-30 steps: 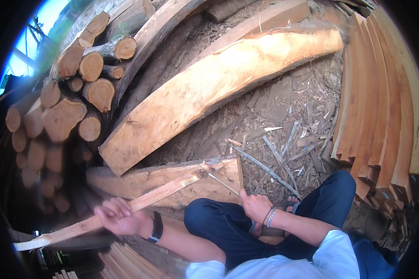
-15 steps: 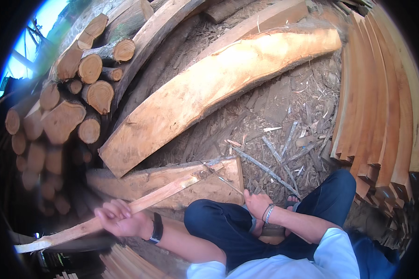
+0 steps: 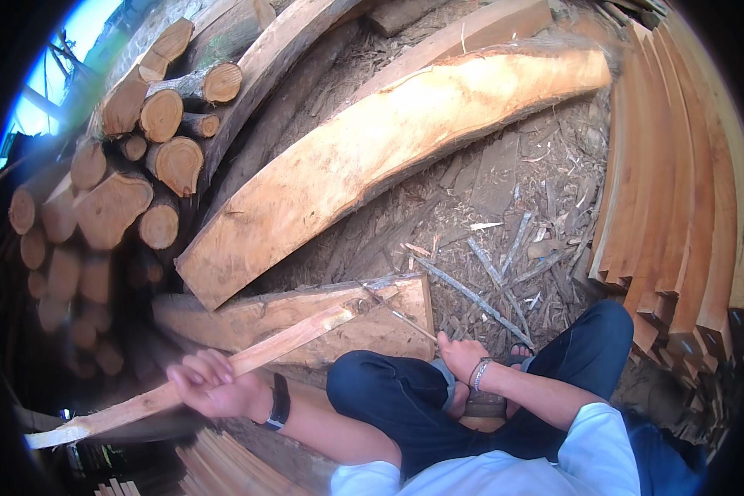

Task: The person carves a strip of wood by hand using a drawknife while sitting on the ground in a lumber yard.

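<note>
Since a second ago, the right hand (image 3: 465, 357) and the slender tool (image 3: 409, 321) gripped in its fist have shifted slightly right and farther away. Nearest, the dark trousers (image 3: 372, 393) are folded at the knees, one knee standing between the hands, which are well apart. At near left, pale sawn sticks (image 3: 227, 467) lie bundled; just beyond, the left hand (image 3: 215, 387) is wrapped around a long, rough-faced wooden strip (image 3: 293, 335). That strip slants over a flat, smooth-cut block (image 3: 413, 302), its knotty far end close to the tool; whether they touch is unclear. Farther right, grey, barky twigs (image 3: 471, 298) clutter chip-strewn ground. Beyond the block, a huge pale slab (image 3: 372, 157) with ragged bark edges stretches across. Reddish, straight-cut boards (image 3: 670, 182) are stacked along the right; round-ended logs (image 3: 176, 164) are piled far left.
</note>
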Motion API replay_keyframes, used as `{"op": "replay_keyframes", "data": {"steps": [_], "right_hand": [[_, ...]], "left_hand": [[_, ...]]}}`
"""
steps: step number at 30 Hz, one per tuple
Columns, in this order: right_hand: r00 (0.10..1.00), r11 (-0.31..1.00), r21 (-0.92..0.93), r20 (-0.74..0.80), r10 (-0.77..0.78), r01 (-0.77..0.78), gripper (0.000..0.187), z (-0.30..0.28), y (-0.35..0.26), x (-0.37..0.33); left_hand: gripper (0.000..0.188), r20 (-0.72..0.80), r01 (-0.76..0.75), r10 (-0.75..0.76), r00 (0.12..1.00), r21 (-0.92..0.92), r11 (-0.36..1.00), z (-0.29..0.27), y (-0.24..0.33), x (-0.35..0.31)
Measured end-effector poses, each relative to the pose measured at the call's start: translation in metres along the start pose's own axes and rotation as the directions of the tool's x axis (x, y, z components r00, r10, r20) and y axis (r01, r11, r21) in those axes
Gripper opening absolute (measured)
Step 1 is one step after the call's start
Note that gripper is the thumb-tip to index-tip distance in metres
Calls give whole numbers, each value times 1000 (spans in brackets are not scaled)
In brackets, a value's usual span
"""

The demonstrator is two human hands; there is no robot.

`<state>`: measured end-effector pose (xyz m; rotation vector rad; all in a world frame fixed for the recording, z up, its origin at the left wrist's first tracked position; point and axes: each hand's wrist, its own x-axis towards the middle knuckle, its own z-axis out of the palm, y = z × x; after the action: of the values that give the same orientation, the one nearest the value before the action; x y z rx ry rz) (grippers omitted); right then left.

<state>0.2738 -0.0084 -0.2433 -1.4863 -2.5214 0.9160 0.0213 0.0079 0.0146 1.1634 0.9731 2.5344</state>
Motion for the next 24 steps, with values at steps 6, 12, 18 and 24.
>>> {"op": "replay_keyframes", "data": {"steps": [6,12,18,24], "right_hand": [[999,1000,-18,38,-23,23,13,-39,-31,-11],[1000,1000,13,3,25,-25,16,4,0,-1],[1000,995,97,21,-15,13,16,-34,-25,-6],[999,986,165,-25,-21,25,22,-46,-20,-6]], "left_hand": [[34,-5,-4,4,1000,8,1000,-6,2,2],[34,3,-3,3,1000,11,1000,-4,-1,1],[33,-53,-6,8,999,41,999,2,2,-1],[34,-44,-5,7,999,37,999,-9,1,3]]}}
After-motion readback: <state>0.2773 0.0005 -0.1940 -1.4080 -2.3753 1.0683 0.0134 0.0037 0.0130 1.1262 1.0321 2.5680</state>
